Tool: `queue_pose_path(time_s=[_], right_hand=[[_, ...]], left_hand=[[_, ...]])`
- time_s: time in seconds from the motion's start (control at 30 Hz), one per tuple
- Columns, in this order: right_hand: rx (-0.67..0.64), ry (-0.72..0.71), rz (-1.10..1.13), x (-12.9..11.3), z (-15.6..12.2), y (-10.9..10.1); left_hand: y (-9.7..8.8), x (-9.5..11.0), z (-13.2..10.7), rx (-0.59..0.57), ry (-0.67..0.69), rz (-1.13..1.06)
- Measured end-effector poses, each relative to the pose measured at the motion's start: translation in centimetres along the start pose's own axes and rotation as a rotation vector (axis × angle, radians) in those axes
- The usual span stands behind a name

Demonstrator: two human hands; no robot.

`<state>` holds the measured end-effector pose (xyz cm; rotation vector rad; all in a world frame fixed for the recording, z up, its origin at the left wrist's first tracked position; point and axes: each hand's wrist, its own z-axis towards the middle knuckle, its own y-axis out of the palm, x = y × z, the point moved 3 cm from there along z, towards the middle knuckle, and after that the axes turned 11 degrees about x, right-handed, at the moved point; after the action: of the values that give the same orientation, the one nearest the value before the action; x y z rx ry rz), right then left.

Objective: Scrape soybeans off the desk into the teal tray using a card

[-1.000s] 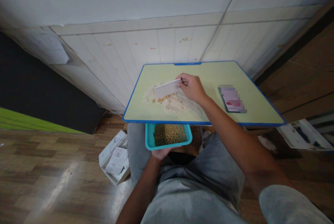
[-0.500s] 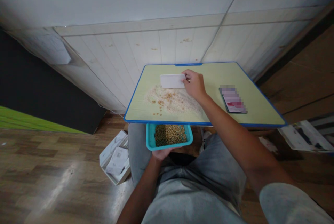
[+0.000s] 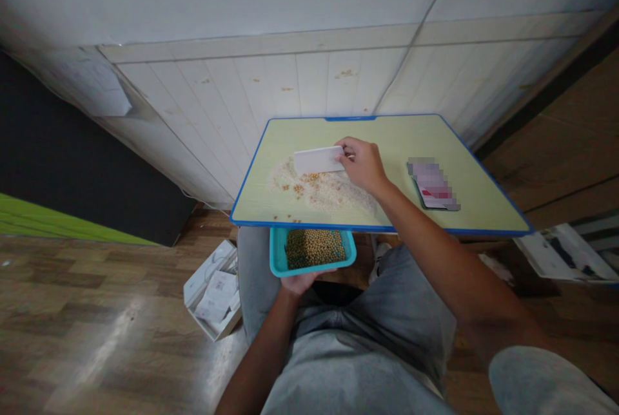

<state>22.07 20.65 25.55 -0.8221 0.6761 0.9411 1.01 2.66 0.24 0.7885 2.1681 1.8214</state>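
Observation:
My right hand (image 3: 363, 162) grips the right end of a white flat rectangular scraper (image 3: 316, 160), held slightly tilted over the far part of a spread of pale rice-like grains (image 3: 333, 193). Several yellow soybeans (image 3: 298, 189) lie among the grains, and a few (image 3: 289, 218) sit close to the table's front edge. Below that edge, my left hand (image 3: 300, 281) supports a turquoise plastic basket (image 3: 275, 252) from underneath and at its near side. Many soybeans (image 3: 319, 246) fill its bottom. The left fingers are mostly hidden beneath the basket.
The small yellow-green table (image 3: 401, 135) has a blue rim and stands against a white panelled wall (image 3: 271, 89). A phone (image 3: 432, 186) lies on its right side. On the floor at left is an open white box (image 3: 213, 299) with papers inside.
My right hand has brought the scraper nearer to me and tilted it, onto the far part of the grains. The few front soybeans have shifted toward the table edge. The basket has barely moved.

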Motion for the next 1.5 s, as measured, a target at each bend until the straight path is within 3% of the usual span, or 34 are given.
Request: queue_pose_path(time_s=[0.47,0.73,0.87,1.13,1.5], right_hand=[[-0.083,-0.004,-0.012,-1.5,-3.0,-1.0],[-0.116,-0.059,-0.067,-2.4,-4.6,-2.1],[-0.075,-0.099,-0.111,-3.5,-5.9,-2.4],[-0.070,-0.033,0.010,-5.2,-10.4,0.1],[-0.080,-0.010,-0.004,-4.7,-11.2,0.5]], left_hand=[[0.8,0.2,-0.1,-0.018,0.019,0.073],[-0.2,0.4,0.3,0.060,0.005,0.000],[-0.1,0.6,0.3,0.038,0.018,0.011],[1.5,1.6,-0.5,-0.028,0.087,0.122],[0.8,2.2,-1.0,-0.016,0.127,0.144]])
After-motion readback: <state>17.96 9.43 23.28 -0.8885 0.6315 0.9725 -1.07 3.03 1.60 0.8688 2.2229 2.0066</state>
